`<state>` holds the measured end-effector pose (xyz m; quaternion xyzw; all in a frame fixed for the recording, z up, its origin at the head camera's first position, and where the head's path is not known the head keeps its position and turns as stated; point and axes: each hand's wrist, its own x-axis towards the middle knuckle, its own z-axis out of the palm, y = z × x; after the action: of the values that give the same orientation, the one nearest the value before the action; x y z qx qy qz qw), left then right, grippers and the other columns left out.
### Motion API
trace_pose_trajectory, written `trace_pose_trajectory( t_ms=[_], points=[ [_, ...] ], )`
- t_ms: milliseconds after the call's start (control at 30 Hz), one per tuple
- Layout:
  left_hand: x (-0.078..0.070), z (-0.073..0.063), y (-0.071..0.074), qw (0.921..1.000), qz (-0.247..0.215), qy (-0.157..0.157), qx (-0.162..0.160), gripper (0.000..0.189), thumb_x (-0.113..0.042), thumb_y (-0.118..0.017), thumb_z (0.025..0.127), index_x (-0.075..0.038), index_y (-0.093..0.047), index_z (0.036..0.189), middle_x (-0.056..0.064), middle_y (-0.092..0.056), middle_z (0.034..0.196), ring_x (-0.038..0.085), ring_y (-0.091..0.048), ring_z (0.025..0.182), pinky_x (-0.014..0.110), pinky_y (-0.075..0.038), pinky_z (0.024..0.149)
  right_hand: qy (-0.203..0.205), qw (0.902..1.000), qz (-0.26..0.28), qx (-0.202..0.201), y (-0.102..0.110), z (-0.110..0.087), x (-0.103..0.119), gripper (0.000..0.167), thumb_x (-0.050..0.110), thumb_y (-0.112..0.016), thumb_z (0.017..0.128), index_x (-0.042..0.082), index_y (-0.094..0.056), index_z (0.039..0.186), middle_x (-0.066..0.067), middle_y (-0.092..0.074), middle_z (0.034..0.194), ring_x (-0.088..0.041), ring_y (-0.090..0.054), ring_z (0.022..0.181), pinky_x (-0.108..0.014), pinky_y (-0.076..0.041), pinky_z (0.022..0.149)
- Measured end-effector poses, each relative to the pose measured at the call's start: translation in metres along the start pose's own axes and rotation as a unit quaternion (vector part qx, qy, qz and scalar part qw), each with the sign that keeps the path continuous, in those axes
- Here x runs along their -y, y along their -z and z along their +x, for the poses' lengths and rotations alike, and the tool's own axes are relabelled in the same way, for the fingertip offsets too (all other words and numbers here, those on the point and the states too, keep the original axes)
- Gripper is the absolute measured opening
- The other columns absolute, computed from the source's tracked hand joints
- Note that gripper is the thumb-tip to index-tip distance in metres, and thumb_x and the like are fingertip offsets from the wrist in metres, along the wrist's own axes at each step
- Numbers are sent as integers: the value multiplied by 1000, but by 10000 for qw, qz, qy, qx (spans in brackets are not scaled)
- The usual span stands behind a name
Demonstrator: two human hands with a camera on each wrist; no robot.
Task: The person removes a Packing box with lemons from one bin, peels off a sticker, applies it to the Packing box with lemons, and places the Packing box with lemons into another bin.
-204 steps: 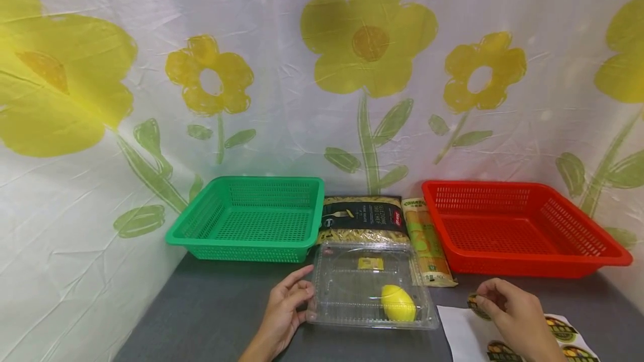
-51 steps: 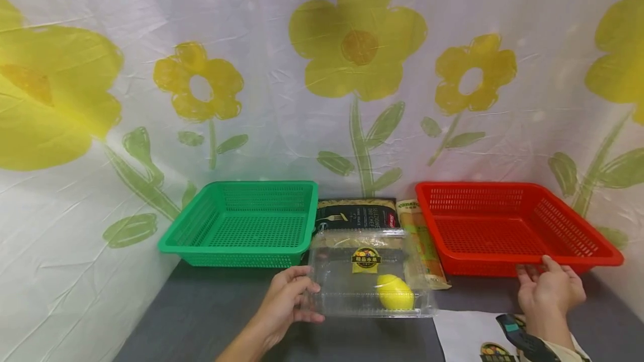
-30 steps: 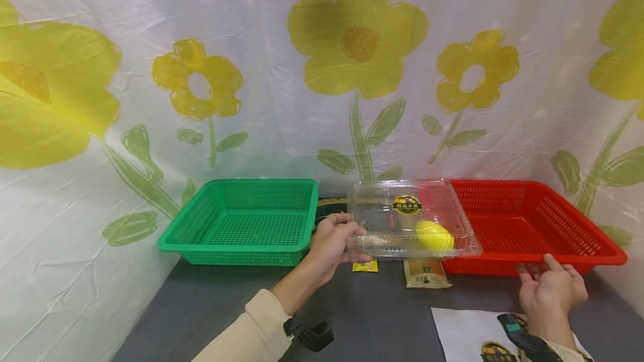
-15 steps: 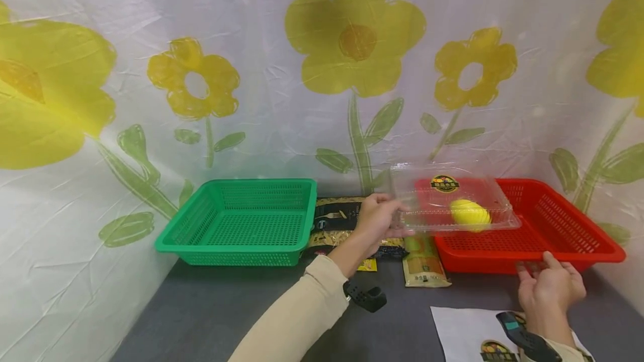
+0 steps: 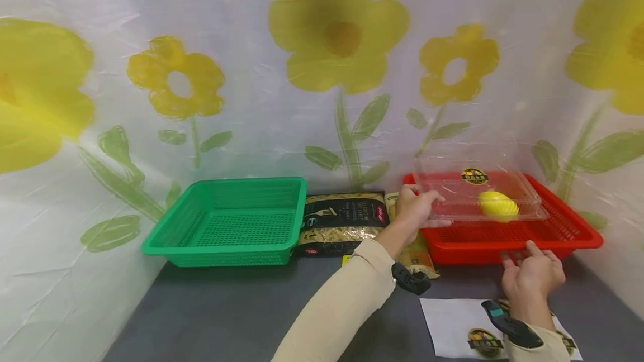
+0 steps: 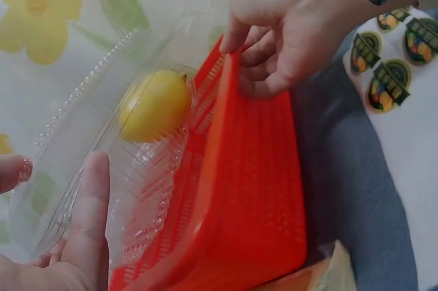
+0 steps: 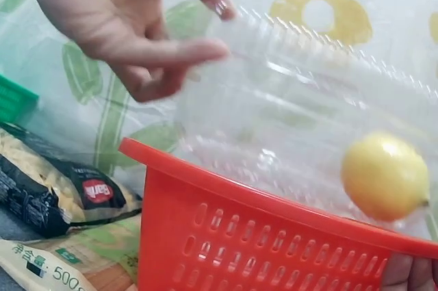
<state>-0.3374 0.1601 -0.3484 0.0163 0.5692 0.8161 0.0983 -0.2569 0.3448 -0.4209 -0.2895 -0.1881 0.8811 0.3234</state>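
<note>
My left hand [image 5: 413,208] grips the left edge of a clear plastic clamshell container [image 5: 448,201]. Inside it lies a yellow lemon [image 5: 498,206], and a round dark fruit sticker [image 5: 474,176] is on its lid. The container hangs tilted over the red basket [image 5: 478,254]. In the right wrist view the lemon [image 7: 385,176] shows through the clear wall above the basket rim [image 7: 226,185]. At the basket's front rim, my right hand [image 5: 533,275] holds on, thumb over the edge and fingers curled beneath, as the left wrist view shows [image 6: 291,27].
A green basket [image 5: 221,250] stands at the left. Between the baskets lie a black pasta bag [image 5: 347,211] and a noodle packet [image 5: 417,258], partly behind my left arm. A white sticker sheet [image 5: 448,317] lies at the front right, partly under my right forearm.
The sticker my right hand pinched earlier is now on the lid. That hand went to the red basket's rim. My left hand lifted the container right and back, over the basket.
</note>
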Motion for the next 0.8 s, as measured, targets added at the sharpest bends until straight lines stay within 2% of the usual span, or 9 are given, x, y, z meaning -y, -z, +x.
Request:
trace_pose_trajectory(
  t_ms=[100, 200, 333, 400, 533, 600, 667, 800],
  points=[
    [6, 2, -4, 9996, 211, 31, -180, 30, -1, -71, 85, -6, -51, 107, 11, -53, 89, 23, -56, 42, 45, -61, 54, 39, 9998, -18, 176, -2, -3, -4, 18, 10, -61, 100, 18, -46, 106, 1, -51, 120, -19, -55, 107, -36, -61, 79],
    [12, 3, -7, 9981, 455, 153, -378, 37, -2, -73, 85, -6, -48, 112, 11, -52, 102, 27, -65, 59, 48, -62, 58, 63, 9996, -76, 264, -2, -5, -8, 20, 12, -63, 99, 18, -47, 110, 2, -51, 125, -19, -51, 112, -35, -61, 82],
    [15, 3, -11, 9949, 893, 346, -300, 51, -3, -73, 86, -6, -44, 127, 11, -48, 119, 29, -70, 85, 51, -62, 63, 117, 9995, -111, 282, 0, -7, -9, 25, 14, -64, 99, 19, -47, 116, 6, -48, 136, -19, -50, 124, -36, -59, 89],
    [16, 3, -13, 9913, 1235, 406, -223, 58, -6, -74, 87, -5, -41, 135, 12, -46, 125, 27, -69, 85, 50, -62, 63, 141, 9995, -81, 275, 1, -7, -9, 26, 14, -64, 99, 20, -47, 118, 7, -48, 139, -20, -50, 129, -38, -57, 93],
    [16, 3, -18, 9796, 1945, 430, -250, 76, -12, -76, 87, -4, -35, 150, 14, -45, 137, 25, -71, 73, 42, -63, 61, 177, 9995, -19, 273, 1, -6, -8, 27, 14, -66, 98, 20, -49, 118, 6, -50, 139, -20, -50, 131, -41, -50, 102],
    [17, 3, -20, 9747, 2164, 457, -330, 76, -13, -78, 86, -5, -37, 150, 14, -48, 134, 24, -71, 71, 39, -62, 60, 171, 9995, 4, 274, 1, -6, -7, 27, 14, -66, 98, 20, -49, 117, 6, -50, 137, -20, -50, 132, -41, -48, 104],
    [18, 3, -21, 9710, 2303, 483, -422, 69, -15, -79, 86, -4, -44, 144, 12, -53, 123, 21, -70, 69, 37, -62, 59, 156, 9995, 6, 266, 1, -6, -6, 27, 14, -67, 97, 20, -49, 118, 6, -50, 137, -20, -49, 132, -41, -47, 105],
    [20, 4, -23, 9670, 2451, 399, -561, 41, -19, -83, 84, -3, -58, 113, 10, -53, 99, 23, -70, 58, 34, -61, 55, 197, 9995, -80, 241, 1, -5, -4, 27, 14, -66, 98, 20, -49, 117, 7, -50, 137, -19, -48, 131, -39, -54, 100]
  ],
)
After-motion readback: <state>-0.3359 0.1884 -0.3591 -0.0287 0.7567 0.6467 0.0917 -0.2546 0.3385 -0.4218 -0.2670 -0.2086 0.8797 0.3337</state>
